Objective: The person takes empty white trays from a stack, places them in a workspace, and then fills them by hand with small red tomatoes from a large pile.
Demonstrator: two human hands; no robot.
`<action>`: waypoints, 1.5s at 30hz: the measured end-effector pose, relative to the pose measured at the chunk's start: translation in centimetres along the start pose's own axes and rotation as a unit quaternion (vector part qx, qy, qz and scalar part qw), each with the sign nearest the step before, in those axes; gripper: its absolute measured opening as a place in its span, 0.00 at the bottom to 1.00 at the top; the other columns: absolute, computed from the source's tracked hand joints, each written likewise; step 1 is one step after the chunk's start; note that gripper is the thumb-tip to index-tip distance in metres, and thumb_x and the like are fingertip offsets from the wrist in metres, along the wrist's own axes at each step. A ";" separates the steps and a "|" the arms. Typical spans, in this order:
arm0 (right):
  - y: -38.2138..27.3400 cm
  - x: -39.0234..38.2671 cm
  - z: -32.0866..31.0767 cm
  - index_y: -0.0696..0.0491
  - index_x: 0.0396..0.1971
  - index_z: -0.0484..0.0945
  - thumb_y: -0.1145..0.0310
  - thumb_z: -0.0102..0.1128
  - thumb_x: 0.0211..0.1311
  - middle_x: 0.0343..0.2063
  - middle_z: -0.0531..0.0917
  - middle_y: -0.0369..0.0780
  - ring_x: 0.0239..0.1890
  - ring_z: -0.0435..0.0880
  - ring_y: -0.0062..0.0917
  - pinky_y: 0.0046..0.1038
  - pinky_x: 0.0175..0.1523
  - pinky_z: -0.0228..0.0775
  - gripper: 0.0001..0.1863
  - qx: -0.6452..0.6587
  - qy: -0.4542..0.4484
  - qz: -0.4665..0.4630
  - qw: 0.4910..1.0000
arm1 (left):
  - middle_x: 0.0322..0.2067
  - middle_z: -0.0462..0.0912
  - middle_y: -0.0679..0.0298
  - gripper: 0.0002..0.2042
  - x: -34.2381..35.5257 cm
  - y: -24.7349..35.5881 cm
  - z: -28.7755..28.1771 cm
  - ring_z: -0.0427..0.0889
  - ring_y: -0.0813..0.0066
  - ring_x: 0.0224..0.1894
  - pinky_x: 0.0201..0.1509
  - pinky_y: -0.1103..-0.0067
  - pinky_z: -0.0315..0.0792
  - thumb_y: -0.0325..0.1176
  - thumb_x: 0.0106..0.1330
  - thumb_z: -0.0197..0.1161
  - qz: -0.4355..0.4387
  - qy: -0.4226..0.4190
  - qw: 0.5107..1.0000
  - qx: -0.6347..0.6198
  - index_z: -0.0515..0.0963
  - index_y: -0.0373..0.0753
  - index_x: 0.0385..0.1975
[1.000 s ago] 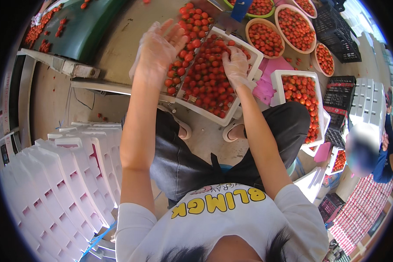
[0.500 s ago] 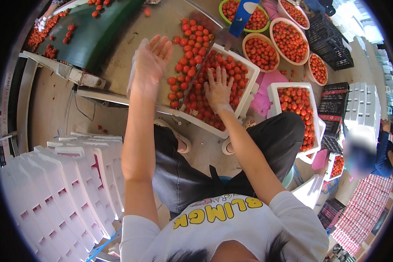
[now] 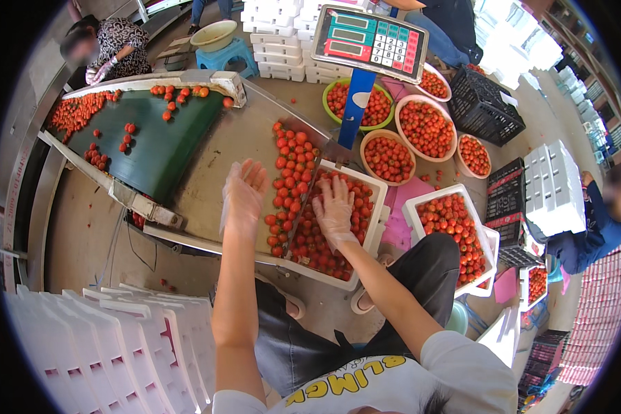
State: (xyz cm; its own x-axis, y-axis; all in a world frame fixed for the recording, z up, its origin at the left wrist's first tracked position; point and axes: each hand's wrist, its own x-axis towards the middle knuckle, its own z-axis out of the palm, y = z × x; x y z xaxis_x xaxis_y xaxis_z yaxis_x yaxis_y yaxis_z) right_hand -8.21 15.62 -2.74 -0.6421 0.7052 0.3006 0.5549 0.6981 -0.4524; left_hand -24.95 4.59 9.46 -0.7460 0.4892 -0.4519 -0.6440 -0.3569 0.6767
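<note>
Two hands in thin clear gloves are at a white foam crate (image 3: 322, 273) filled with red tomatoes (image 3: 364, 210), and neither grips anything: the right hand (image 3: 334, 209) lies open, palm down and fingers spread, on the fruit inside the crate, while the left hand (image 3: 243, 193) is held open over the metal table (image 3: 210, 162) to the crate's left, though I cannot tell whether it touches the metal. Between that hand and the crate, loose tomatoes (image 3: 290, 186) form a band along the table's edge. With the palm flat on the fruit, light, even pressure should serve best, sliding across rather than bearing down, since ripe skins could well bruise or split; the left hand would do best low and loosely cupped beside the band, nudging without squeezing. The raised metal strip along the crate's left side looks likely to catch fruit or knuckles. Just beyond the crate's far edge, a scale (image 3: 372, 45) on a blue post (image 3: 357, 107) limits reach that way. Filled basins (image 3: 393, 183) stand past its far right corner; to its right come a pink sheet (image 3: 399, 224) and a second crate (image 3: 429, 194), partly hidden by the right knee (image 3: 438, 255). Well left of it lies a green conveyor belt (image 3: 145, 131).
</note>
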 end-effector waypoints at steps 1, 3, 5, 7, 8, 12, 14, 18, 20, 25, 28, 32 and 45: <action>-1.0 0.7 -0.9 0.52 0.55 0.66 0.62 0.52 0.58 0.56 0.66 0.49 0.59 0.63 0.44 0.46 0.62 0.52 0.24 0.012 0.120 -0.008 0.993 | 0.52 0.68 0.57 0.22 -0.2 -0.3 0.1 0.68 0.67 0.51 0.59 0.71 0.61 0.47 0.68 0.45 -0.011 0.012 1.000 0.010 0.65 0.39 0.54; -3.0 3.3 -3.1 0.53 0.52 0.68 0.63 0.52 0.57 0.52 0.69 0.50 0.54 0.67 0.45 0.43 0.58 0.58 0.22 0.119 0.150 -0.049 0.980 | 0.54 0.66 0.57 0.21 -0.7 -1.0 0.4 0.66 0.67 0.53 0.61 0.70 0.59 0.46 0.68 0.46 -0.020 0.039 0.998 0.038 0.64 0.41 0.56; -5.2 6.3 -4.1 0.55 0.47 0.70 0.64 0.53 0.56 0.46 0.73 0.50 0.47 0.72 0.47 0.40 0.53 0.65 0.19 0.157 0.177 -0.108 0.966 | 0.57 0.63 0.56 0.21 -1.4 -1.7 0.9 0.64 0.66 0.56 0.62 0.69 0.56 0.45 0.68 0.46 -0.014 0.067 0.995 0.077 0.63 0.41 0.57; -6.4 9.4 -3.5 0.54 0.48 0.70 0.63 0.52 0.57 0.48 0.72 0.49 0.49 0.71 0.45 0.38 0.53 0.66 0.20 0.095 0.130 -0.133 0.978 | 0.60 0.59 0.53 0.23 -1.5 -2.7 1.0 0.60 0.61 0.60 0.64 0.66 0.54 0.45 0.68 0.45 0.009 0.069 0.987 0.147 0.61 0.41 0.59; -6.8 10.7 -3.4 0.54 0.49 0.70 0.62 0.52 0.58 0.49 0.72 0.48 0.50 0.71 0.45 0.37 0.53 0.66 0.20 0.064 0.107 -0.146 0.981 | 0.61 0.57 0.51 0.24 -1.0 -3.3 0.9 0.58 0.58 0.62 0.65 0.65 0.53 0.45 0.68 0.44 0.021 0.071 0.981 0.180 0.60 0.40 0.60; -8.2 13.4 -2.5 0.48 0.53 0.68 0.53 0.46 0.59 0.54 0.67 0.46 0.55 0.66 0.42 0.45 0.54 0.63 0.23 -0.017 -0.102 -0.112 0.988 | 0.66 0.44 0.51 0.27 2.6 -4.4 -2.3 0.45 0.53 0.68 0.64 0.52 0.49 0.46 0.68 0.42 -0.078 -0.010 0.993 0.087 0.52 0.40 0.64; -6.3 14.1 -2.3 0.44 0.55 0.66 0.48 0.43 0.60 0.56 0.65 0.45 0.57 0.64 0.41 0.48 0.54 0.62 0.26 -0.040 -0.189 -0.071 0.979 | 0.67 0.40 0.54 0.28 -2.4 -2.7 3.2 0.42 0.54 0.68 0.62 0.47 0.48 0.47 0.68 0.40 -0.129 0.038 0.982 0.132 0.49 0.40 0.65; -7.5 14.1 -2.9 0.40 0.58 0.64 0.41 0.43 0.58 0.56 0.65 0.44 0.57 0.64 0.41 0.51 0.55 0.60 0.30 -0.052 -0.257 -0.070 0.962 | 0.66 0.50 0.58 0.28 -2.9 -2.3 3.9 0.55 0.57 0.65 0.62 0.48 0.48 0.50 0.68 0.40 -0.126 0.080 0.978 0.146 0.52 0.43 0.64; -8.1 14.3 -3.3 0.40 0.59 0.63 0.39 0.43 0.57 0.57 0.64 0.44 0.58 0.63 0.41 0.49 0.56 0.60 0.32 -0.070 -0.292 -0.073 0.951 | 0.65 0.52 0.59 0.26 -1.9 -2.8 3.3 0.57 0.58 0.64 0.61 0.49 0.51 0.50 0.68 0.39 -0.136 0.087 0.978 0.133 0.53 0.44 0.63; -7.3 14.0 -2.7 0.43 0.57 0.65 0.41 0.44 0.58 0.57 0.65 0.46 0.56 0.67 0.43 0.43 0.56 0.63 0.31 -0.013 -0.299 -0.070 0.952 | 0.62 0.57 0.63 0.23 -0.3 -3.8 2.7 0.60 0.64 0.62 0.58 0.50 0.56 0.49 0.68 0.39 -0.141 -0.011 0.988 0.068 0.58 0.48 0.60; -7.1 12.5 -1.9 0.48 0.52 0.68 0.42 0.45 0.59 0.50 0.70 0.48 0.51 0.72 0.43 0.38 0.53 0.66 0.29 0.039 -0.273 -0.074 0.958 | 0.59 0.63 0.65 0.22 -0.5 -4.6 3.0 0.63 0.64 0.60 0.57 0.51 0.58 0.50 0.67 0.38 -0.142 -0.013 0.988 0.059 0.61 0.49 0.58; -7.2 12.1 -1.3 0.51 0.44 0.73 0.46 0.48 0.57 0.45 0.76 0.49 0.47 0.76 0.41 0.37 0.49 0.68 0.25 0.176 -0.293 -0.071 0.937 | 0.55 0.69 0.64 0.21 -0.2 -5.1 2.2 0.68 0.63 0.57 0.52 0.51 0.63 0.50 0.66 0.37 -0.104 -0.073 0.991 0.033 0.64 0.50 0.54; -9.1 8.0 -6.8 0.47 0.39 0.75 0.52 0.55 0.55 0.35 0.75 0.44 0.39 0.76 0.39 0.34 0.42 0.69 0.16 0.202 -0.020 -0.029 0.979 | 0.47 0.74 0.57 0.17 -2.6 -6.1 4.0 0.74 0.66 0.50 0.54 0.70 0.71 0.42 0.69 0.38 -0.018 -0.131 0.991 -0.021 0.68 0.37 0.47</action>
State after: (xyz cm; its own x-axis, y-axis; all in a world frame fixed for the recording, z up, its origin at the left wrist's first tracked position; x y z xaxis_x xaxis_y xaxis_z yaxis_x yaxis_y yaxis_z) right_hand -14.81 15.76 9.49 -0.6912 0.6545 0.3065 0.2672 0.6254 -0.7331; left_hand -18.40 8.67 8.79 -0.6560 0.6903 -0.3051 -0.6803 -0.3658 0.6351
